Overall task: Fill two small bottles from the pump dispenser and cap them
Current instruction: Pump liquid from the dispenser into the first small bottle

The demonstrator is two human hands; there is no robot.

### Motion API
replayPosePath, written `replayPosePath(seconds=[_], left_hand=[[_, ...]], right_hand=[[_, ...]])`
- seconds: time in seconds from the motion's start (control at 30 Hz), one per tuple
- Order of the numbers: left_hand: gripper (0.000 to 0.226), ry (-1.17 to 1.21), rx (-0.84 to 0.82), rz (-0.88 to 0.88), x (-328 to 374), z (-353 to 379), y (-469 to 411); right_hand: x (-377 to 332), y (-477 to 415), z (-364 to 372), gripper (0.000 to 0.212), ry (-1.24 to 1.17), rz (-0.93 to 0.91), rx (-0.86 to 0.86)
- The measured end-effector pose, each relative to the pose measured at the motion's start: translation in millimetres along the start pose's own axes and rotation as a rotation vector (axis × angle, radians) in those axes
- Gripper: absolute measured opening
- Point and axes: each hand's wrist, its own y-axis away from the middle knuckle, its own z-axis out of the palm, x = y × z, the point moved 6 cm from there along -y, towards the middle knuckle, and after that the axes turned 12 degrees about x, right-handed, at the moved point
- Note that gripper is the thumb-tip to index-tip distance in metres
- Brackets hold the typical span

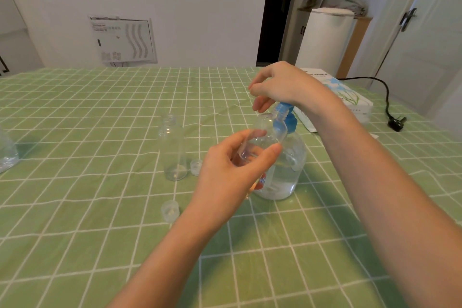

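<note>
Early: first bottle (268, 130) is being filled.
It is being gripped by the left hand (225, 170) at the pump dispenser (287, 172), relaxed right hand (277, 85) above; second bottle (173, 147) is being left empty, uncapped.

The right hand (277, 85) covers the top of the pump dispenser (285, 177), so I can't tell if it touches the pump. The left hand (225, 170) hides most of the dispenser's label (261, 181) and the base of the small bottle (265, 132) it holds. A clear container (6, 155) is cut by the left edge.

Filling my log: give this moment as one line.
left hand: holds small bottle tilted at pump dispenser; right hand: atop blue pump head; second bottle: upright, uncapped; two caps: on tablecloth
</note>
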Motion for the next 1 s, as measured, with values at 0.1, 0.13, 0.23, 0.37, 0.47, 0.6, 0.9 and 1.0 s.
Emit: replayPosePath(seconds=[0.1,0.13,0.23,0.37,0.47,0.6,0.9,1.0], left_hand=[[0.024,-0.009,-0.007,-0.001,-1.2,0.3,0.5],[0.023,-0.009,-0.013,-0.003,-1.6,0.9,1.1],[0.025,-0.01,-0.017,-0.007,-1.6,1.3,1.4],[0.025,-0.008,-0.014,-0.01,-1.1,1.0,0.7],[0.023,0.004,-0.012,-0.003,0.8,1.6,0.6],[0.021,0.027,-0.007,-0.01,1.0,1.6,-0.8],[0.023,-0.014,-0.007,0.0,-2.0,-0.4,-0.5],[0.025,-0.043,-0.002,0.01,-2.6,-1.3,0.1]], right_hand=[[4.9,0.4,5.1,0.019,-0.012,0.02,-0.015],[6.6,0.8,7.1,0.018,-0.023,0.028,-0.023],[8.8,0.4,9.0,0.019,-0.028,0.033,-0.025],[8.1,-0.1,7.5,0.021,-0.027,0.021,-0.025],[3.4,0.2,2.4,0.022,0.005,-0.003,-0.017],[-2.8,0.0,-3.6,0.022,0.041,-0.043,0.025],[2.3,0.9,5.8,0.022,0.029,-0.006,-0.029],[5.1,2.4,9.5,0.022,0.02,0.013,-0.04]])
